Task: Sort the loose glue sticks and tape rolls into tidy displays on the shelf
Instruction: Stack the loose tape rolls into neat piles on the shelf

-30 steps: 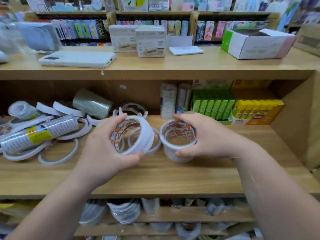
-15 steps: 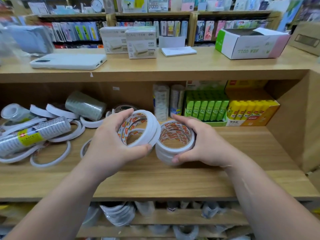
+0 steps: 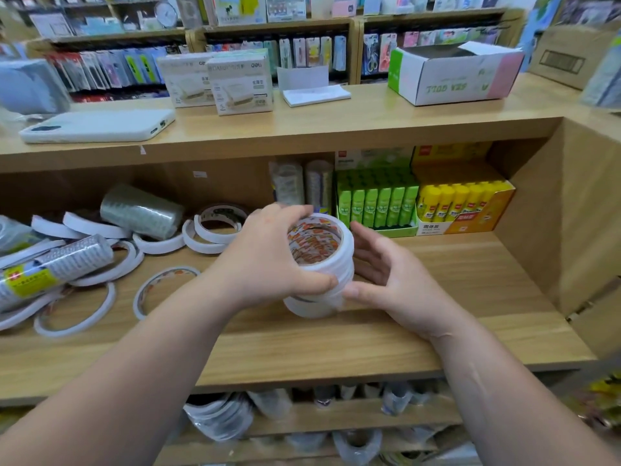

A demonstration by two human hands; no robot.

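Observation:
A stack of white tape rolls stands upright on the wooden shelf in the middle. My left hand grips the upper rolls of the stack from the left, thumb at the front. Just right of the stack is my right hand, fingers spread and relaxed, thumb tip near the stack's side. Several loose thin tape rolls lie scattered on the left of the shelf. Green glue sticks and yellow glue sticks stand in display boxes at the back right.
Two clear tape tubes lie among the loose rolls at left. Wrapped rolls stand behind the stack. On the counter above lie a white phone, small boxes and an open carton. More tape sits on the shelf below.
My left hand brought its rolls to the right and set them on top of the other rolls, making one stack. My right hand let go and drew slightly aside.

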